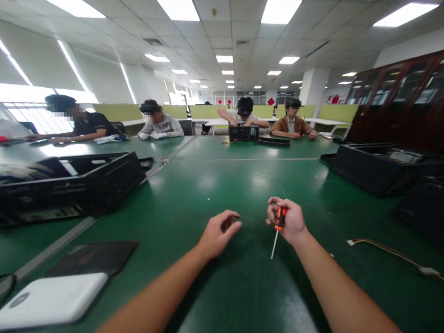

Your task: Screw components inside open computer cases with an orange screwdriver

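My right hand [289, 219] is closed around the orange and black handle of a screwdriver [280, 218], whose thin metal shaft points down and toward me. To its left, my left hand [220, 232] hovers above the green table [215, 180] with fingers loosely curved, thumb and fingertips apart, holding nothing. A gap separates the two hands. Further right on the table lies a thin multicoloured cable with a white connector [351, 243].
Black computer cases stand at left [100, 182] and right [367, 173]. A white device [58, 296] and a dark flat panel [93, 256] lie at front left. Several people sit across the table, one behind another open case [243, 133].
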The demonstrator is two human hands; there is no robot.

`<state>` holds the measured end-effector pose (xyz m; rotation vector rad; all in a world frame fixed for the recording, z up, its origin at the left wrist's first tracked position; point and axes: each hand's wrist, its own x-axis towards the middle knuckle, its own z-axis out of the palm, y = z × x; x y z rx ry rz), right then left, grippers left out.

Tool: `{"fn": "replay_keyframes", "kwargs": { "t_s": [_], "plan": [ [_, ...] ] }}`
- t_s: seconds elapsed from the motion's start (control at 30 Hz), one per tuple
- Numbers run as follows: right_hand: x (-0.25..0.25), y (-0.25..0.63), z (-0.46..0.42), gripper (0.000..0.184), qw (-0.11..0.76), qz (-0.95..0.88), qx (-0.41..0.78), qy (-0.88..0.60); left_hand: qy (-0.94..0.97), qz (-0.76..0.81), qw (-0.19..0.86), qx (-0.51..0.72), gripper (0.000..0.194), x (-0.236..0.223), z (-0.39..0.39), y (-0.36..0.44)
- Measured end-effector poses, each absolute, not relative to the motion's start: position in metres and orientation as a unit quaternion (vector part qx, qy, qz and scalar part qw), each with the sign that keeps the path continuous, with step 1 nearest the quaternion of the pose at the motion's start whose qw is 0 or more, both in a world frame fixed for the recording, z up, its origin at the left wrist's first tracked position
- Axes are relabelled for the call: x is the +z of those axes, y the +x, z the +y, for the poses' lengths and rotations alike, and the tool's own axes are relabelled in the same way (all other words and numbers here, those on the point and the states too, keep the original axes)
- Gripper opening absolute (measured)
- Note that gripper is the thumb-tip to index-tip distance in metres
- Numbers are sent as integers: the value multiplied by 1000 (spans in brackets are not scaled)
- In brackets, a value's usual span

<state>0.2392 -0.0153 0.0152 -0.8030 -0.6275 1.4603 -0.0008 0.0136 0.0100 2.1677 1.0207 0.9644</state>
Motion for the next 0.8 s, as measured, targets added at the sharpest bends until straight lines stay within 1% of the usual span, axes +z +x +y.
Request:
{"fn": "replay_keyframes", "kwargs": {
  "t_s": [0.07, 0.17, 0.23, 0.3, 0.4, 0.47, 0.6, 0.7, 0.8],
  "plan": [
    [16, 231, -12, 16, 643, -260, 635, -339, 833, 358, 270, 325, 29, 9, 9, 3],
    [17, 213, -11, 18, 643, -242, 648, -329, 865, 338, 234, 288, 49, 4, 7, 4],
    [16, 204, -12, 21, 635, -237, 658, -328, 879, 319, 212, 283, 57, 2, 10, 1],
    [14, 198, -13, 25, 624, -235, 666, -335, 879, 298, 208, 309, 54, 1, 14, -4],
    [11, 195, -15, 31, 607, -234, 671, -356, 862, 279, 216, 364, 39, 2, 19, -9],
    [8, 193, -15, 35, 600, -235, 670, -369, 858, 274, 214, 378, 34, 3, 20, -11],
    [4, 191, -17, 35, 600, -248, 664, -371, 861, 265, 217, 376, 35, 3, 18, -10],
    [5, 190, -17, 49, 605, -267, 656, -363, 869, 253, 223, 362, 37, 1, 16, -9],
    [13, 193, -20, 52, 626, -301, 616, -371, 874, 255, 210, 356, 35, 2, 14, -8]
  ]
}}
